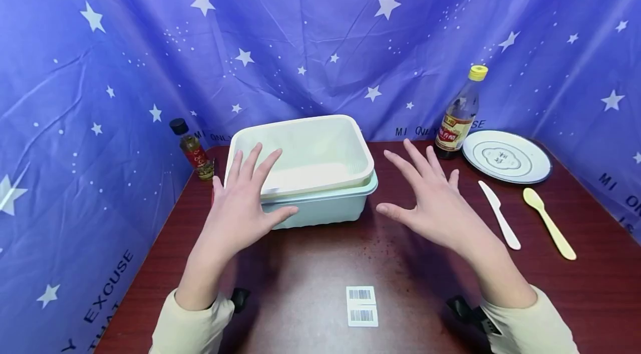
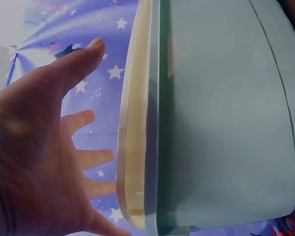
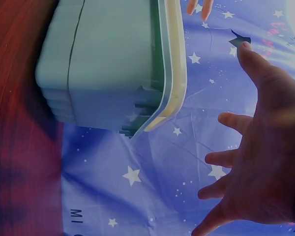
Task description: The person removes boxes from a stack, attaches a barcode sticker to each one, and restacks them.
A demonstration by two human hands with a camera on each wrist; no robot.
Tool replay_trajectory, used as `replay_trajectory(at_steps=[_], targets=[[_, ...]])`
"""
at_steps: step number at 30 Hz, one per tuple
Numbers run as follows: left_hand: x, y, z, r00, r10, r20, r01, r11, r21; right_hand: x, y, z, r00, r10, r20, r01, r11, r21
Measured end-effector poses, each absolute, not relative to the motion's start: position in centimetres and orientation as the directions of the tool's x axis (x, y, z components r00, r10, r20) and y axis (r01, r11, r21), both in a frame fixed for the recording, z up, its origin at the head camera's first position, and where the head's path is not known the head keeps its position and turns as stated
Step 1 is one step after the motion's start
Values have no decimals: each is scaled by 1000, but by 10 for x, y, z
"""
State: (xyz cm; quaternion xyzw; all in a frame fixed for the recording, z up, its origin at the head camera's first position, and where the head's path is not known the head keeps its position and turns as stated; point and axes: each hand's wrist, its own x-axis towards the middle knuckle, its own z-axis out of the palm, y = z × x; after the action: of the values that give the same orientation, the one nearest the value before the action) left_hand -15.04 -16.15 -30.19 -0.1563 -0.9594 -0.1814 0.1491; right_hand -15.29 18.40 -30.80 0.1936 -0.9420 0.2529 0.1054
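Beyond left hand (image 1: 237, 209), left of right hand (image 1: 433, 203) (both spread wide): stacked tubs (image 1: 328, 186).

The right hand (image 3: 265, 155), fingers spread, hangs near the pale green tub (image 3: 115, 54)

Plate (image 1: 507, 158) beside yellow-capped bottle (image 1: 457, 120)

Left grip (image 1: 237, 209): fingers fanned forward, thumb stretched inward. Right grip (image 1: 435, 209): fingers likewise spread, thumb pointing inward. Both well apart, backs toward head camera. Sleeved forearms (image 1: 192, 325) angling inward, wrists (image 1: 504, 276) bare.
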Motion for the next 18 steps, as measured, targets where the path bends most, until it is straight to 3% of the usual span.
replay_trajectory(at_steps=[18], targets=[[-164, -195, -303, -955, 203, 217, 288, 809, 512, -186, 167, -316, -931, -297, 209, -364, 764, -533]])
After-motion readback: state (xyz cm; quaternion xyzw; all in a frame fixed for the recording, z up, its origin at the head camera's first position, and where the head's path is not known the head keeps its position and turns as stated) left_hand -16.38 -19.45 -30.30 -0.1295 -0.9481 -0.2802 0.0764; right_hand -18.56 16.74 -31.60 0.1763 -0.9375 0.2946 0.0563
